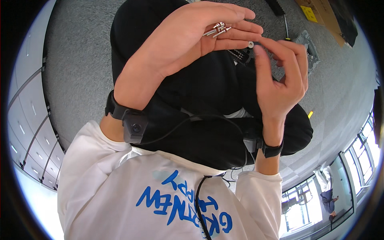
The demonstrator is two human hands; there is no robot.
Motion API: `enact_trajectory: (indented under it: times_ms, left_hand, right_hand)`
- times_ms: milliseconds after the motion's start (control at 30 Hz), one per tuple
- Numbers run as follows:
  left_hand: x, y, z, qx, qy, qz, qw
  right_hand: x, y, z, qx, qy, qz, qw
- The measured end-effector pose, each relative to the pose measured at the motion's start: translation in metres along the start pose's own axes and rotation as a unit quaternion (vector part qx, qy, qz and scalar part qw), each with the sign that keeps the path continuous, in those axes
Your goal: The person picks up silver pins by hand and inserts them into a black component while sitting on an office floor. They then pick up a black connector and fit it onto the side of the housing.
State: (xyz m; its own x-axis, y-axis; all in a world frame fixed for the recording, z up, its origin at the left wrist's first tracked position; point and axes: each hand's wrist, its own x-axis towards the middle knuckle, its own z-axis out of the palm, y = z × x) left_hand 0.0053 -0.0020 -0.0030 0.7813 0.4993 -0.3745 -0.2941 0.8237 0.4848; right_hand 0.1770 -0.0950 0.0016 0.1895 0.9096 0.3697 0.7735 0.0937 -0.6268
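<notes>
Floor: grey carpet, spread under everything you look down on, running out to the far and left rim.
Cabinets: pale fronts with slim handles, curving along the left rim.
Windows: bright glazed wall at the near right.
Shirt: your white top with blue lettering, filling the near lower part of the view.
Trousers: your black legs, folded beneath both hands.
Cardboard: brown sheet with a yellow label, far right on the carpet.
Metal bracket: grey plate lying on the carpet at the far right, just beyond your right fingers.
Left hand: palm up, fingers together and slightly cupped, carrying the screws loosely on the fingers; not clenched.
Right hand: raised just right of the left one, thumb and forefinger pinched narrowly at the left fingertips, touching the washer.
Wrist bands: black strap with a small camera unit on your left wrist, a like one on your right, a thin black cable between them.
Black part: small ribbed piece, partly hidden below the left fingers; its kind cannot be told.
Screws: a small cluster of silver screws, lying across your left fingers, far centre.
Washer: tiny silver ring at your left fingertips, where the right thumb meets it.
</notes>
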Motion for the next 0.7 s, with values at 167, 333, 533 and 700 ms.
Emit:
enact_trajectory:
  times_ms: [167, 333, 533, 700]
  left_hand:
    - [-0.001, -0.009, -0.003, 0.191, 0.047, 0.069, 0.978]
    - [-0.002, -0.010, -0.010, 0.185, 0.032, 0.056, 0.981]
    - [-0.001, -0.009, -0.013, 0.167, -0.005, 0.052, 0.985]
    - [0.001, -0.006, -0.008, 0.150, -0.008, 0.080, 0.985]
  right_hand:
    - [0.008, -0.011, 0.021, 0.025, -0.011, -0.107, 0.994]
    - [0.007, -0.004, 0.030, 0.012, 0.008, -0.150, 0.989]
    - [0.007, -0.002, 0.027, 0.022, 0.002, -0.176, 0.984]
    - [0.009, -0.008, 0.005, 0.040, -0.018, -0.099, 0.994]
